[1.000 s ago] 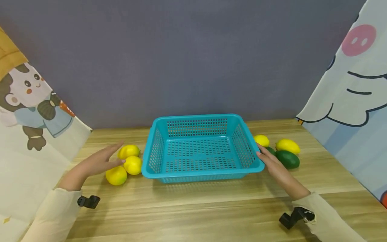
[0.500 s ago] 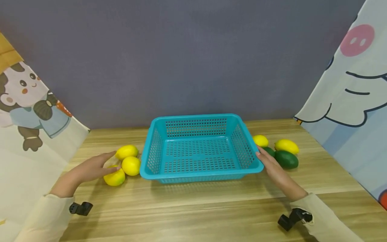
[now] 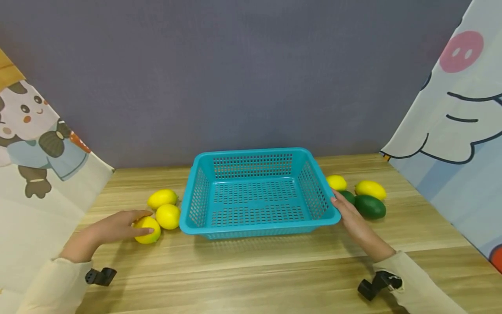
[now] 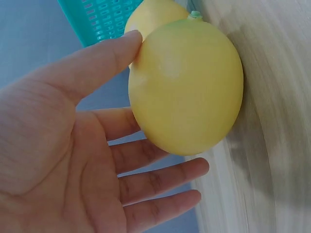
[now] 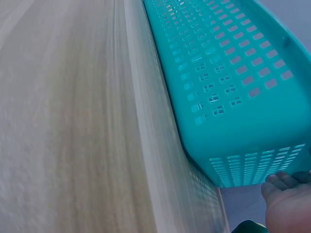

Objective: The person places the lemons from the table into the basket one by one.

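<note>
A lemon [image 3: 148, 230], yellow with a greenish stem end, lies nearest the viewer in a group of three lemons on the left. Over it reaches my left hand [image 3: 117, 227], thumb along the near side and fingers towards the far side. In the left wrist view the thumb tip is right at the lemon's [image 4: 187, 87] edge, and the outer fingers [image 4: 165, 180] stretch out straight behind it. The turquoise plastic basket [image 3: 259, 230] stands mid-table with nothing in it. My right hand [image 3: 351, 219] holds its right rim near the front corner, fingers against the outer wall.
Two more lemons [image 3: 167, 216] [image 3: 162, 199] sit between the left hand and the basket. Right of the basket lie two yellow lemons [image 3: 370, 190] [image 3: 336, 183] and dark green oval fruit [image 3: 370, 207]. A grey wall [image 3: 251, 78] rises behind the wooden table [image 3: 243, 279].
My left hand has moved left and down, from above the lemons to around the nearest one. The right hand stays at the basket rim; the whole scene shifts slightly left in view.
</note>
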Available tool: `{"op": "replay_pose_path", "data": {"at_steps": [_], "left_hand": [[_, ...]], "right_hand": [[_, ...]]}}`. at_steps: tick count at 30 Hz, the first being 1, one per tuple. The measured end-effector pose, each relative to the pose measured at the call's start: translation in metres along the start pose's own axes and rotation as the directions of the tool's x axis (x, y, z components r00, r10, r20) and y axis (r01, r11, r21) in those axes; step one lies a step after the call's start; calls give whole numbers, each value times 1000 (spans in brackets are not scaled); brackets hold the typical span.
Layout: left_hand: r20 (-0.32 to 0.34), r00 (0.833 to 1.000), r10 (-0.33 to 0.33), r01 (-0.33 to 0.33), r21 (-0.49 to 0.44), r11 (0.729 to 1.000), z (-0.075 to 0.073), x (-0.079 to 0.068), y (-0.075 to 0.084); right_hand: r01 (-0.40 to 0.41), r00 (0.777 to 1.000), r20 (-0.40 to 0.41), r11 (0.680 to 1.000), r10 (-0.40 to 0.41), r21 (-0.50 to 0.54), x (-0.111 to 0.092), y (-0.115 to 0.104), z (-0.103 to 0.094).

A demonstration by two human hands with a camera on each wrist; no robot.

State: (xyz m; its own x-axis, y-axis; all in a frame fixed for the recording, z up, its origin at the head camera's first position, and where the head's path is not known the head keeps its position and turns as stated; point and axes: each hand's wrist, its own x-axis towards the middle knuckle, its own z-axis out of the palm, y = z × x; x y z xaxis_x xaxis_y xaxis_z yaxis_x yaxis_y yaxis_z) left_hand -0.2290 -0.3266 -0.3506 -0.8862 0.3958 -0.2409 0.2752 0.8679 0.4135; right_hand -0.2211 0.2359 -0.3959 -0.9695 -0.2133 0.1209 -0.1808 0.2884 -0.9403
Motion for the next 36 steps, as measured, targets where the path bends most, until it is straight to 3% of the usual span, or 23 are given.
{"op": "replay_pose_path", "data": {"at_steps": [14,24,30,36], "left_hand": [[-50,997,57,-61,-67,996,9,0,-8],[-52,998,32,-39,-157,987,9,2,-10],[-48,999,8,-17,-187,982,10,1,-10],[-44,999,-5,-5,-229,973,14,0,-14]], "right_hand": [[-21,1000,-7,999,21,47,0,-1,1],[-24,999,-37,993,29,119,2,-1,3],[16,1000,-1,975,-16,222,2,2,5],[15,1000,19,971,-20,239,2,3,6]]}}
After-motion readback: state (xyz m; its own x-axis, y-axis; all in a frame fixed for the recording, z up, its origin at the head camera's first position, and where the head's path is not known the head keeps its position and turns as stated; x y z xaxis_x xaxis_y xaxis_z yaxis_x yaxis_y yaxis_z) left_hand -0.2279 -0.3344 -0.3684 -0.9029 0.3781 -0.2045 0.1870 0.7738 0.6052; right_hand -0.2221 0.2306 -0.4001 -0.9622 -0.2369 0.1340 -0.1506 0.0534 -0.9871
